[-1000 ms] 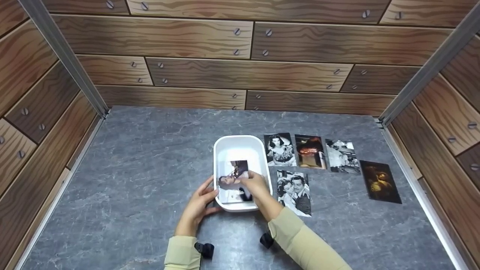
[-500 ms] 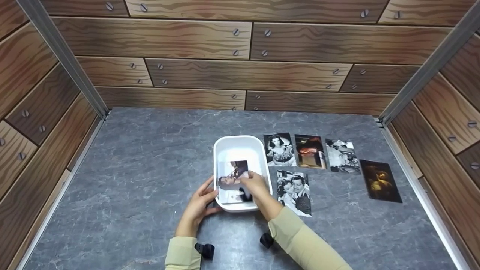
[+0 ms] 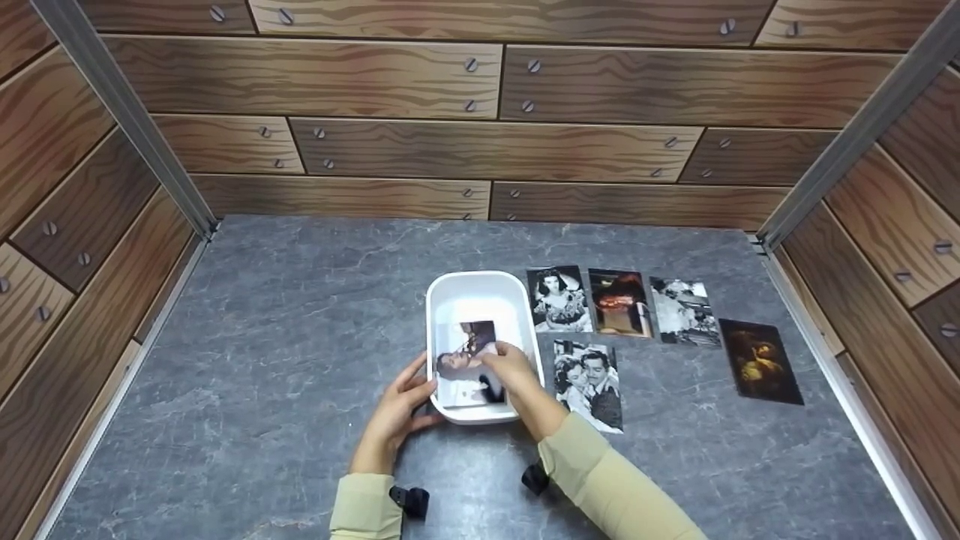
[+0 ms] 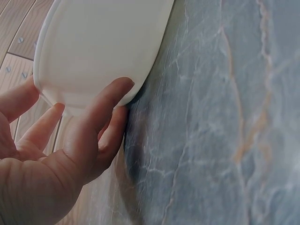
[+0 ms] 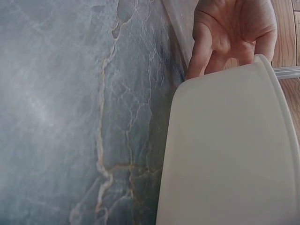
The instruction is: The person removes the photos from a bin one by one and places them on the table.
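Note:
A white oblong tub (image 3: 480, 279) with rounded corners stands upright on the table in the head view. Inside its near half lies a photograph (image 3: 457, 375) of a person, partly covered by my right hand (image 3: 517, 371). That hand reaches over the right rim and pinches the photograph's right edge between thumb and fingers. My left hand (image 3: 397, 405) grips the near left corner of the tub. In the left wrist view, fingers of the left hand (image 4: 70, 145) press the outer wall near rim and base. The right wrist view shows the tub's outside (image 5: 229, 150) with my left hand (image 5: 234, 28) beyond it.
Right of the tub lie several photographs: a woman's portrait (image 3: 559, 300), a dark reddish one (image 3: 621, 302), a black-and-white scene (image 3: 685, 311), a brown-gold one (image 3: 761, 362) and a couple (image 3: 589, 386). Wood-patterned walls (image 3: 487, 82) enclose the grey marbled table (image 3: 277, 337).

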{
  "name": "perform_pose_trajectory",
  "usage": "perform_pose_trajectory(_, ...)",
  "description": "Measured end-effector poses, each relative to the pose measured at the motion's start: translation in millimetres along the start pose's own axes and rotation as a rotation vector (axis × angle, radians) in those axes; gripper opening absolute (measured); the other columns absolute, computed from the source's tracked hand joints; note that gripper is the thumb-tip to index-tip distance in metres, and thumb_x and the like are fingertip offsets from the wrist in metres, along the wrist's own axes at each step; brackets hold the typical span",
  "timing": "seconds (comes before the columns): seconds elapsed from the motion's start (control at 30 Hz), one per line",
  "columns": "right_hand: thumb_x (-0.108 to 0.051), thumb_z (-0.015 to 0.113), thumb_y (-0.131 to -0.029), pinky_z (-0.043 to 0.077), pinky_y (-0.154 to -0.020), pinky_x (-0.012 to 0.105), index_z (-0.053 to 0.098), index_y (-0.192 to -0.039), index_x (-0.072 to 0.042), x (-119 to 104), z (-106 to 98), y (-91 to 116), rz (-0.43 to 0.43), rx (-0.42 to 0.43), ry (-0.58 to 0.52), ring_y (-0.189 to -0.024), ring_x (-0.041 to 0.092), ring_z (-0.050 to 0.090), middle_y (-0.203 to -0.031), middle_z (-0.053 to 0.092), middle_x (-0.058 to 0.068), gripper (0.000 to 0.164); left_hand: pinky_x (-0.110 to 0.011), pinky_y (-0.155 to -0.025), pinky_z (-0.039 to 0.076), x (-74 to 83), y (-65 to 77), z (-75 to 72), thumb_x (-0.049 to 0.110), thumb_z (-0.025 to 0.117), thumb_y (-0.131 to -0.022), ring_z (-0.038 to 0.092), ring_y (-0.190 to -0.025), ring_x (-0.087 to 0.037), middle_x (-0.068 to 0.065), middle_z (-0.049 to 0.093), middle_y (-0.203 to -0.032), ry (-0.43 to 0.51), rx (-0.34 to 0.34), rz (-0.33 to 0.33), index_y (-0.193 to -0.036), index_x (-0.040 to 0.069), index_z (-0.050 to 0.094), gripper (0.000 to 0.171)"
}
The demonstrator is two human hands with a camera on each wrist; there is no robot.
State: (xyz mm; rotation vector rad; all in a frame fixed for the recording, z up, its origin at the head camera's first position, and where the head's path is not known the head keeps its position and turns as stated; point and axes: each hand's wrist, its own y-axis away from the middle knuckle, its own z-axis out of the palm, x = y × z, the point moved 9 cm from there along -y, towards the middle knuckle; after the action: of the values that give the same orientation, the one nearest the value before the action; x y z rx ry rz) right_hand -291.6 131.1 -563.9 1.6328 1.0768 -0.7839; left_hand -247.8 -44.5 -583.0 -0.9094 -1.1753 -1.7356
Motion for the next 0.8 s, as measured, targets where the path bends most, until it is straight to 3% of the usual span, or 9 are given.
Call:
perform_pose_trajectory(0.17, -0.011, 0.054, -0.087, 0.031, -0.116, 0.047, 0.04, -0.14, 0.013, -1.5, -1.4, -0.3, -0.01, 0.007, 0.024, -0.136, 0.041, 0.036, -0.145, 0.041, 0.028, 0.06, -0.05, -0.085, 0.057, 0.3, 0.5, 0.2, 0.009, 0.052, -0.097, 0.055, -0.11, -0.027, -0.029, 0.037, -0.138, 0.008, 0.002, 0.003, -0.153, 0.009, 0.025, 0.062)
perform_pose_trajectory(0.33, -0.007, 0.059, -0.081, 0.038, -0.111, 0.045, 0.046, -0.137, 0.009, -5.3, -6.8, -0.2, -0.06, 0.075, 0.038, -0.129, 0.039, 0.045, -0.138, 0.049, 0.028, 0.06, -0.051, -0.085, 0.057, -0.2, -0.5, -0.9, 0.01, 0.054, -0.096, 0.054, -0.112, -0.028, -0.028, 0.038, -0.137, 0.0, 0.007, 0.004, -0.153, 0.009, 0.026, 0.063)
perform_pose_trajectory(0.47, 0.002, 0.06, -0.075, 0.053, -0.083, 0.033, 0.047, -0.135, 0.004, -6.1, -7.1, 0.6, -0.101, 0.095, 0.026, -0.102, 0.03, 0.059, -0.117, 0.061, 0.025, 0.061, -0.051, -0.085, 0.057, 1.8, 0.4, -0.6, 0.011, 0.054, -0.096, 0.054, -0.113, -0.029, -0.027, 0.039, -0.136, 0.0, 0.006, 0.005, -0.153, 0.009, 0.026, 0.063)
perform_pose_trajectory(0.57, 0.009, 0.061, -0.075, 0.049, -0.064, 0.023, 0.047, -0.134, 0.001, -7.7, -7.9, 1.0, -0.126, 0.093, 0.001, -0.083, 0.022, 0.058, -0.103, 0.063, 0.022, 0.061, -0.051, -0.086, 0.056, 2.7, 1.7, 0.0, 0.012, 0.055, -0.096, 0.054, -0.112, -0.027, -0.025, 0.04, -0.133, 0.01, 0.002, 0.012, -0.153, 0.009, 0.025, 0.065)
perform_pose_trajectory(0.67, 0.012, 0.061, -0.075, 0.05, -0.062, 0.022, 0.049, -0.133, 0.0, -13.8, -14.7, 3.7, -0.157, 0.095, -0.03, -0.081, 0.02, 0.057, -0.101, 0.061, 0.021, 0.06, -0.051, -0.086, 0.056, 1.4, 1.8, 0.0, 0.012, 0.057, -0.095, 0.055, -0.109, -0.025, -0.022, 0.04, -0.131, 0.025, 0.002, 0.011, -0.153, 0.008, 0.025, 0.066)
perform_pose_trajectory(0.8, 0.014, 0.059, -0.075, 0.053, -0.067, 0.025, 0.048, -0.134, 0.001, -23.4, -42.9, 12.4, -0.192, 0.117, -0.095, -0.083, 0.02, 0.057, -0.104, 0.06, 0.023, 0.062, -0.051, -0.086, 0.056, 0.3, 0.1, 0.4, 0.012, 0.057, -0.095, 0.054, -0.11, -0.027, -0.024, 0.038, -0.133, 0.027, 0.002, 0.005, -0.152, 0.009, 0.027, 0.065)
